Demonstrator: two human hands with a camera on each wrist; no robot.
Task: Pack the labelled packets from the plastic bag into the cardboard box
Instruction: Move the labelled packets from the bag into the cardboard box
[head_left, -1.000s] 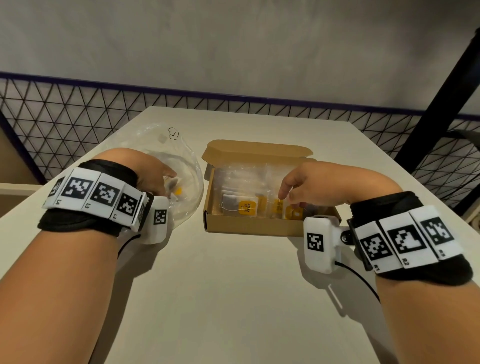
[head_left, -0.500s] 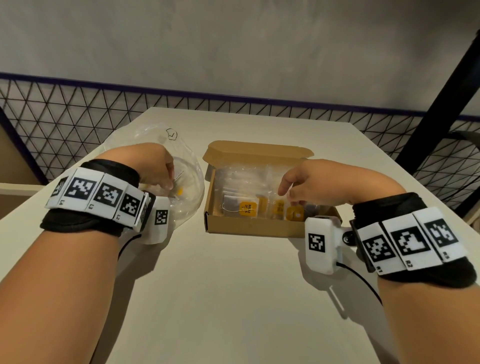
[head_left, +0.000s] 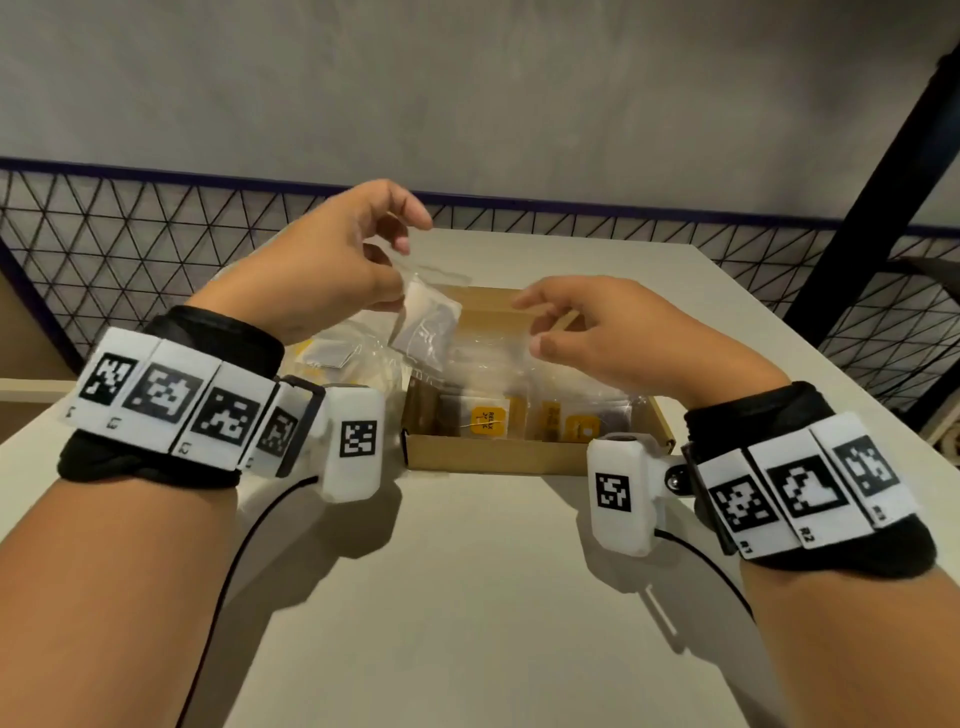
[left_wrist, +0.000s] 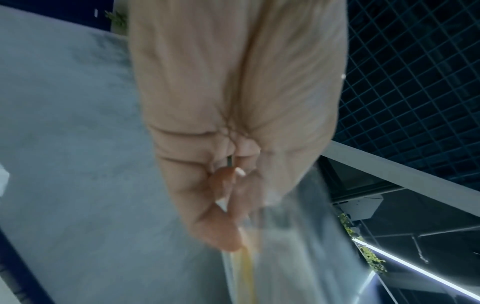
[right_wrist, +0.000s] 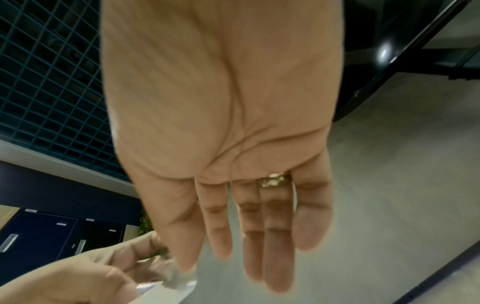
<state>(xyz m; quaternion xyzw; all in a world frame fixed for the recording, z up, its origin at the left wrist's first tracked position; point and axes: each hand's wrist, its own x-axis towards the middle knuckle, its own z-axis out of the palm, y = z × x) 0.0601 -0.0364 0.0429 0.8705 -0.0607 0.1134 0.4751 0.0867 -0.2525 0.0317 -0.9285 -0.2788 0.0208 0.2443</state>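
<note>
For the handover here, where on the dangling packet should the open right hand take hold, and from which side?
Probably its free lower edge, approached from the right. The left hand pinches the clear packet by its top corner, so it hangs tilted above the cardboard box, its lower half unobstructed. The right hand hovers just right of it, fingers extended, holding nothing. A thumb-and-finger pinch across the flat faces suits so thin a pouch.

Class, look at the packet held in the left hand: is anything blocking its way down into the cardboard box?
Nothing visible does. The left hand pinches the packet above the open cardboard box; the right hand hovers alongside, open.
</note>
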